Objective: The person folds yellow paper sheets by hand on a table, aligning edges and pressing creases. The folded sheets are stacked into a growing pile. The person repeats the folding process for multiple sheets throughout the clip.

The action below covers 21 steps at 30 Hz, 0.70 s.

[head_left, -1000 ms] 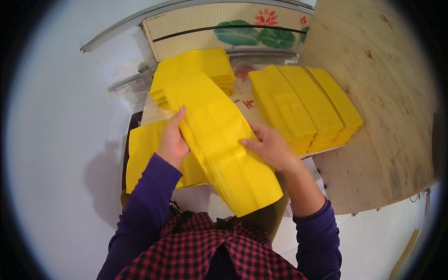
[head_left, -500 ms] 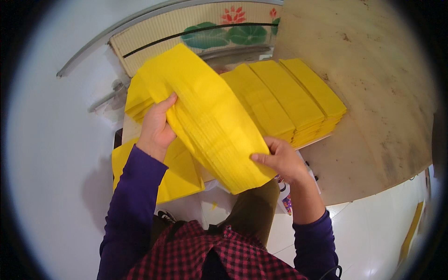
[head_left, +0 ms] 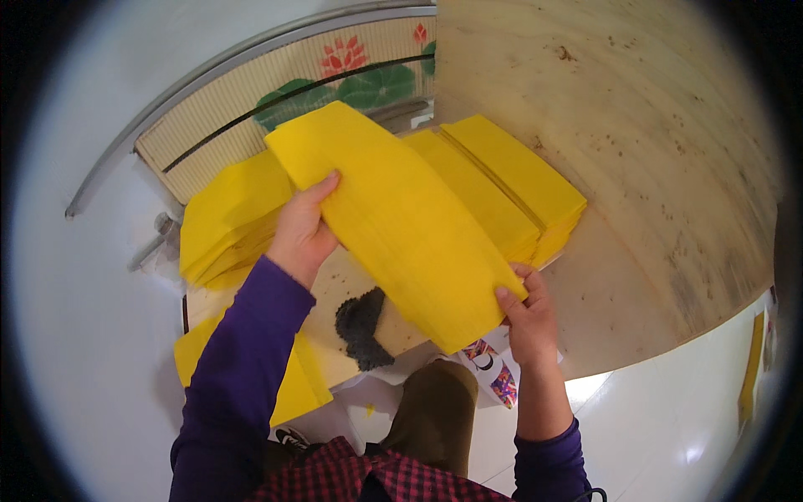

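My left hand [head_left: 305, 230] grips the upper left part of a bundle of yellow cloth sheets [head_left: 410, 230], its thumb on top. My right hand [head_left: 532, 322] pinches the bundle's lower right end, thumb over the face. Held slantwise above the table [head_left: 335, 276], the bundle shows a mostly smooth upper face. Behind it lie neat yellow piles [head_left: 523, 171] on the right, partly covered by the bundle. Another yellow pile [head_left: 238, 213] sits beyond my left hand. More yellow sheets [head_left: 305, 385] lie at the near left, partly under my left forearm.
A dark grey cloth scrap [head_left: 361, 328] with a jagged edge lies on the table. To the right stands a large stained wooden board [head_left: 636, 192]. A ribbed cream panel with painted flowers [head_left: 209, 121] rises behind. Below the table is a colourful printed package [head_left: 503, 386].
The bundle's layered edges have been turned out of sight, and its flat face shows now. Both hands keep hold. The view has shifted, and the grey scrap has come into sight.
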{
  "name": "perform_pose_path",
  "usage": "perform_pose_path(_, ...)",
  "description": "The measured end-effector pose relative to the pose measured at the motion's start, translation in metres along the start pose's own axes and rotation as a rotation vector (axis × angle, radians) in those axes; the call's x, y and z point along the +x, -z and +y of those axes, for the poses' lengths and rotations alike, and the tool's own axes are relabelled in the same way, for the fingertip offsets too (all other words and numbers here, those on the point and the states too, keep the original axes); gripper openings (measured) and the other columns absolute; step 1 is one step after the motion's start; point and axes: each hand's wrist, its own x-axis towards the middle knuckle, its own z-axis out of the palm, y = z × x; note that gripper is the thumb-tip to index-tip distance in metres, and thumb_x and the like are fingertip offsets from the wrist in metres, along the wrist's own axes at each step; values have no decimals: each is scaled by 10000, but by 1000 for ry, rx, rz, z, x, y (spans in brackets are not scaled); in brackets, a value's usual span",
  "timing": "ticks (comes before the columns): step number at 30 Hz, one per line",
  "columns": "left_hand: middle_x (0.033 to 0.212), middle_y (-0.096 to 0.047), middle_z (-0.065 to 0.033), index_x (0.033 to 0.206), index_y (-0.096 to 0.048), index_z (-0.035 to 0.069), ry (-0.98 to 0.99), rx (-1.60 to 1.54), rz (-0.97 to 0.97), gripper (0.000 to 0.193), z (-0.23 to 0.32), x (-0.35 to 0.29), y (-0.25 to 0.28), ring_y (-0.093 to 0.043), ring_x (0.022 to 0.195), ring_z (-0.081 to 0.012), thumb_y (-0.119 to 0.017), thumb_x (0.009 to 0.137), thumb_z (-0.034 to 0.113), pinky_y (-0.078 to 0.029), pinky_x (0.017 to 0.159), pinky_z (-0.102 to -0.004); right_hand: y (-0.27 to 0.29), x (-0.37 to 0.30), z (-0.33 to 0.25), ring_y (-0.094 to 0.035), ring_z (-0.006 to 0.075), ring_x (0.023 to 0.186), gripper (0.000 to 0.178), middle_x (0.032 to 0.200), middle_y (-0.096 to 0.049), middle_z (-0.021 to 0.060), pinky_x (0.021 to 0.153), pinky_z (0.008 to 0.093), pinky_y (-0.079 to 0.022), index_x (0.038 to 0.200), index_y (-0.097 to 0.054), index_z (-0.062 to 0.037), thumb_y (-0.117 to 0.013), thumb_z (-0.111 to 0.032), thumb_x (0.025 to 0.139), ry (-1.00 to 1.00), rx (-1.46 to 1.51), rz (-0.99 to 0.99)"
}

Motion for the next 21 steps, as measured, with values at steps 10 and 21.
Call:
perform_pose_path(10, 1260, -579, -160, 1256, -516, -22, 55, 87, -61, 314, -61, 159, -61, -584, 1123, -315, -551, 956, 62, -490, 987, -416, 31, 125, -25, -590, 78, 660, 271, 862, -632, 36, 528, 221, -494, 1175, -591, -54, -601, -50, 904, 138, -84, 163)
perform_pose_path(21, 1285, -563, -197, 1267, -485, -60, 224, 212, 6, 327, -109, 217, -22, -578, 1144, -361, -506, 952, 25, -479, 1006, -471, 45, 148, 2, -571, 91, 557, 201, 836, -627, 48, 517, 224, -526, 1096, -634, -19, -610, -62, 900, -42, -68, 123)
